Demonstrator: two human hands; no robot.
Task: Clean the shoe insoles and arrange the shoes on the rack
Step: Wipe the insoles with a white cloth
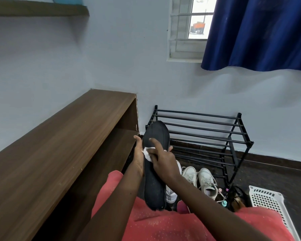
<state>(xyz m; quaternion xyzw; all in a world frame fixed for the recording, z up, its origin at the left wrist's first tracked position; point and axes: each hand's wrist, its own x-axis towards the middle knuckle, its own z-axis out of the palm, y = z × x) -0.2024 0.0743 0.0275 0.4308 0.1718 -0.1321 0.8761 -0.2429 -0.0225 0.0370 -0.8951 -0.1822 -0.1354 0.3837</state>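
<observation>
Hands meet near centre of frame, a bit below mid-height. L hand [139, 154] grips a black insole [154, 186] from its left edge, w/ fingertips showing past the right edge. Insole stands nearly upright, toe end up, heel end down over the person's red garment [163, 223] at bottom of frame. R hand [163, 163] holds a white wipe [147, 154] against the insole's face, approx at its middle. Its index finger lies stretched out on the black surface above the wipe; the other fingers curl round the wipe.

Behind the insole, right of centre, a black bar rack [207, 129] stands against the wall. A pair of white sneakers [200, 180] sits on the dark floor just in front of the rack, lower right of the insole. One more white shoe [171, 194] is partly hidden behind the insole's heel end.

A white perforated basket [268, 200] is at lower right; small bits between it and the sneakers are too small to tell. A wooden shelf unit [68, 129] runs along the left side. A blue curtain [259, 32] hangs at upper right, partly over a window [186, 28].
</observation>
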